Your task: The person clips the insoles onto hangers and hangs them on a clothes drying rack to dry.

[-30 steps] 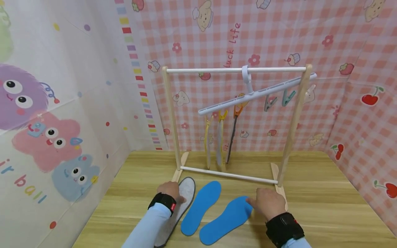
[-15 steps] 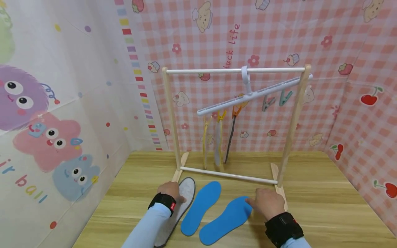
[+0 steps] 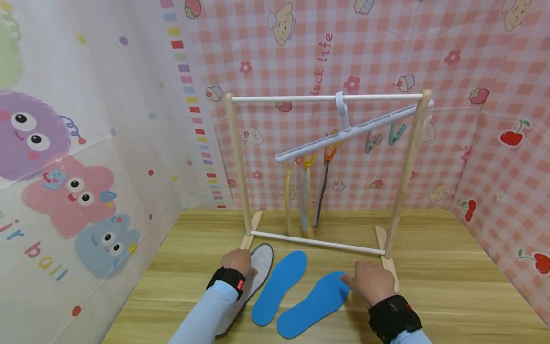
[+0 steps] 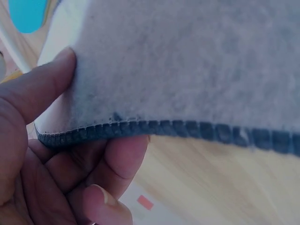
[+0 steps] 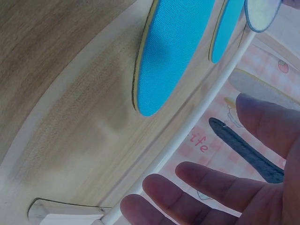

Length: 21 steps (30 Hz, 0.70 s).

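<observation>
Head view: the left-hand grip (image 3: 237, 263) pinches a grey insole (image 3: 262, 260) with a dark stitched edge, thumb on its face and fingers beneath the rim. The insole lies left of two blue insoles (image 3: 279, 289) on the wood-grain table (image 3: 451, 282). The right-hand grip (image 3: 373, 283) is spread and holds nothing, near the tip of the nearer blue insole. Behind, a white hanger (image 3: 374, 123) tilts on a wooden rack (image 3: 405, 181), three thin pieces (image 3: 304, 200) hanging below its lower half.
</observation>
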Available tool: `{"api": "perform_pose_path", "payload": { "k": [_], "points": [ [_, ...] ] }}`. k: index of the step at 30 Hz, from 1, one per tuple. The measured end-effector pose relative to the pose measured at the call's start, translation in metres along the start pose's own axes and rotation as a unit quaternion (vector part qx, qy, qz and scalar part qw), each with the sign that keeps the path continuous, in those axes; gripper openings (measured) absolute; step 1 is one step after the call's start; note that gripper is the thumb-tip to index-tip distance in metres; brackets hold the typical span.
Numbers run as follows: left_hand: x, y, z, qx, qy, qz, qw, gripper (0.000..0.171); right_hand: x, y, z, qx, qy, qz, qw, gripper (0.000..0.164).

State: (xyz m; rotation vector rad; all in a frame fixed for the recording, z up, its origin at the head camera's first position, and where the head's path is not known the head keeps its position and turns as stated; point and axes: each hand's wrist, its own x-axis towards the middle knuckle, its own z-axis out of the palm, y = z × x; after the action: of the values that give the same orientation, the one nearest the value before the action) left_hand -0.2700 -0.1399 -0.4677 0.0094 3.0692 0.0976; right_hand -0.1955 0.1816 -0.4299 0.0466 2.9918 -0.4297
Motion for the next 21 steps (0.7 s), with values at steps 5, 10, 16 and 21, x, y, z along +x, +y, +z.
{"api": "perform_pose_path", "payload": {
  "k": [5,10,16,21],
  "points": [
    [0.002,0.001,-0.011,-0.005,0.008,0.006,0.9999,0.034,-0.001,0.001,0.001,0.002,-0.004,0.001,1.000,0.044],
    [0.002,0.003,-0.028,-0.012,0.012,0.018,0.9997,0.023,-0.001,0.001,0.001,0.000,-0.007,0.002,1.000,0.046],
    [0.002,0.009,-0.042,-0.013,0.044,0.037,0.9982,0.019,0.000,0.001,0.001,0.001,-0.002,0.000,1.000,0.046],
    [0.000,0.015,-0.049,-0.004,0.083,0.064,0.9945,0.018,0.001,0.002,0.001,0.001,-0.008,0.001,1.000,0.048]
  ]
}}
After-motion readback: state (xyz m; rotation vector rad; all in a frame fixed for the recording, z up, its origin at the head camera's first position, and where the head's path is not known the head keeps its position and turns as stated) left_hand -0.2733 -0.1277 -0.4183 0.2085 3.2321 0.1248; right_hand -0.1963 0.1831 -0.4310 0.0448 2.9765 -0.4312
